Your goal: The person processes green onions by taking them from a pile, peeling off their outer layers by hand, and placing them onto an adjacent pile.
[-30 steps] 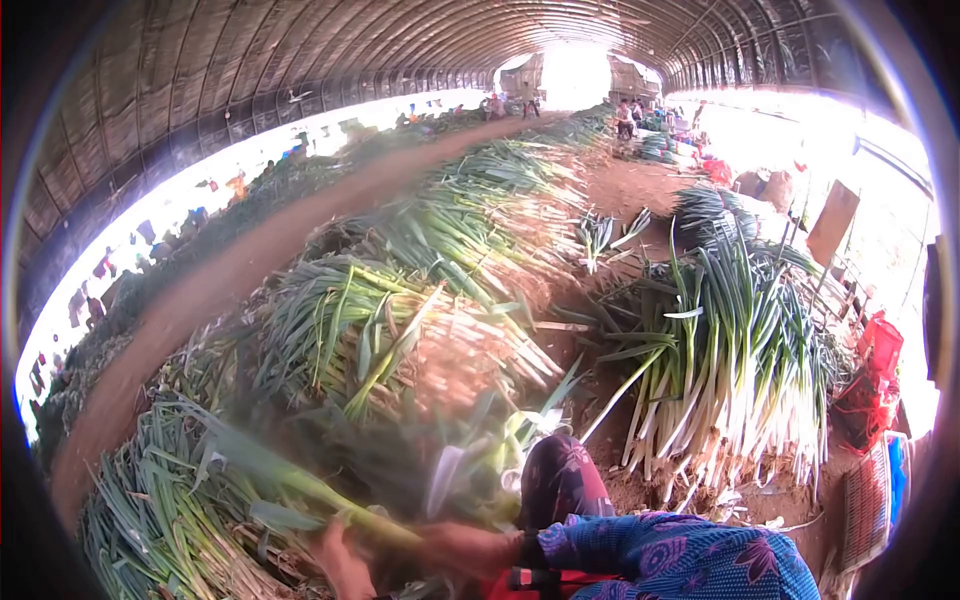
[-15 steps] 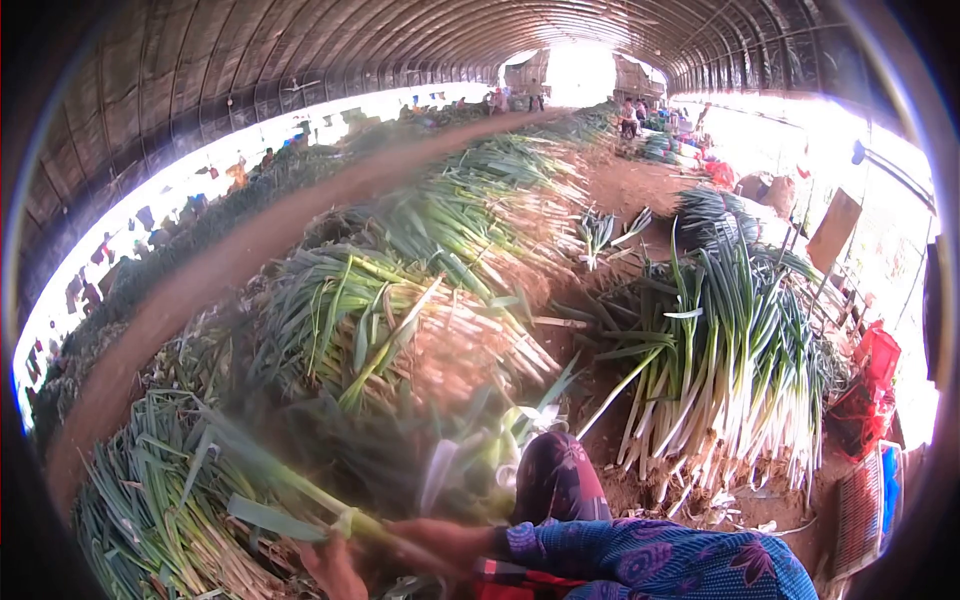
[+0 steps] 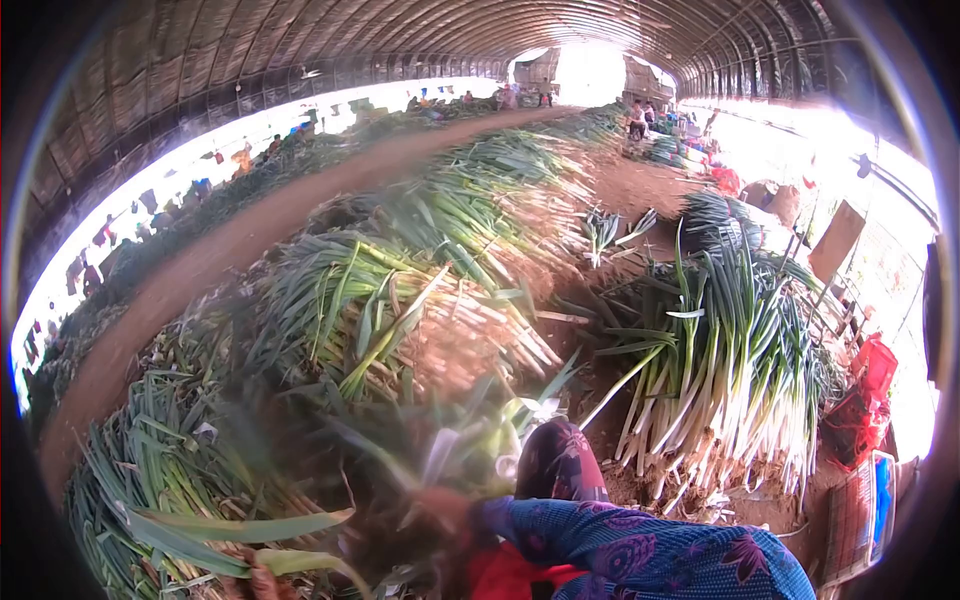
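At the bottom left of the frame, the left hand [image 3: 262,580] was curled around a pale green leek leaf [image 3: 300,561], its fingers apparently closed to keep the limp strip from slipping; the lower edge cut off most of the palm. Near the bottom centre, the right hand [image 3: 440,508] showed only as a blur at the end of a blue patterned sleeve [image 3: 650,550], so how far open it was, and whether it had hold of anything, could not be told. A heap of leeks [image 3: 150,470] lay at the lower left, just beside the left hand, probably placed there for easy reach. Right of centre, a stack of leeks [image 3: 725,370] had its white stems low and its green leaves high, presumably turned one way to keep the ends even. At the far right, a red bag [image 3: 868,400] stood above a crate [image 3: 845,540].
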`<state>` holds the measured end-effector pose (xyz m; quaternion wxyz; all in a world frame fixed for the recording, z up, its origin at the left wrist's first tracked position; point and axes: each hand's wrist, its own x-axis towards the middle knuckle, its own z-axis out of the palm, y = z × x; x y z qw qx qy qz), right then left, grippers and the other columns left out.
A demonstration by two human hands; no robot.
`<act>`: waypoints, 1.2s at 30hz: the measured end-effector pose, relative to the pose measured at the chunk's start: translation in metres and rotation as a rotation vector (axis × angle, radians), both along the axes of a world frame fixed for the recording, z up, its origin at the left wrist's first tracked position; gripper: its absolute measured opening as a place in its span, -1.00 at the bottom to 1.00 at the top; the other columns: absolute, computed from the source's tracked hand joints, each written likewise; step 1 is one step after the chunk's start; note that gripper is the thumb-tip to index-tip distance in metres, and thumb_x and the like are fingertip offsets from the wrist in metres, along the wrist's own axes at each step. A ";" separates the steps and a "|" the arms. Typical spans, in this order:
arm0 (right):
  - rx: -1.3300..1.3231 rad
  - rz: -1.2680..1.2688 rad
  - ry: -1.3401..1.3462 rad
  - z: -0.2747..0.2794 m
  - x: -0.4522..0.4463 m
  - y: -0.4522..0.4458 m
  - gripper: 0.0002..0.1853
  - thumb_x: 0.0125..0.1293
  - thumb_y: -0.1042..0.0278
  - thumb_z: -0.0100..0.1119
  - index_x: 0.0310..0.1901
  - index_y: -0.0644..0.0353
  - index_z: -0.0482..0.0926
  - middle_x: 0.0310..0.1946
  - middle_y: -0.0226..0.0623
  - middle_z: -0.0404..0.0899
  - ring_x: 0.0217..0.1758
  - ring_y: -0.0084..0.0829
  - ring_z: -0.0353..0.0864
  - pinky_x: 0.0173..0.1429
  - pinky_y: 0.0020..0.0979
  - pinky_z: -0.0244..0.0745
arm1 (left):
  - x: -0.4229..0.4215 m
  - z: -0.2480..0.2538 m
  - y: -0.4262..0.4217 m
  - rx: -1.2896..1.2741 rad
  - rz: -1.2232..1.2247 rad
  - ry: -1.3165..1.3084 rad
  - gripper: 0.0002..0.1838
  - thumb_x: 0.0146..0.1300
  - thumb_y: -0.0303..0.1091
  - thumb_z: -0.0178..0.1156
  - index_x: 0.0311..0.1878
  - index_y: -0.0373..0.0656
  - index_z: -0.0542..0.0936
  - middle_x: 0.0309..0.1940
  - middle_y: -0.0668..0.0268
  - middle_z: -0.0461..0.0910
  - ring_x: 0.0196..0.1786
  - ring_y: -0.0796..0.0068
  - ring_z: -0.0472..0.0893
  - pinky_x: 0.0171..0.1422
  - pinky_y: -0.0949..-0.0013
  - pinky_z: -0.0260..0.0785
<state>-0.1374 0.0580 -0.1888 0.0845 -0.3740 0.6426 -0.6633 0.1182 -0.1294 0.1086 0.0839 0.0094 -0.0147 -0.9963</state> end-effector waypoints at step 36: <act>0.089 0.413 0.034 0.146 0.080 -0.082 -0.63 0.43 0.16 -0.01 -0.09 0.37 0.56 -0.36 -0.30 0.58 -0.28 -0.59 0.49 -0.22 -0.46 0.45 | -0.067 -0.085 -0.094 -0.731 0.501 -0.537 -0.63 0.44 -0.13 0.04 0.16 -0.15 0.44 -0.18 0.28 0.56 -0.17 0.43 0.57 -0.08 0.36 0.43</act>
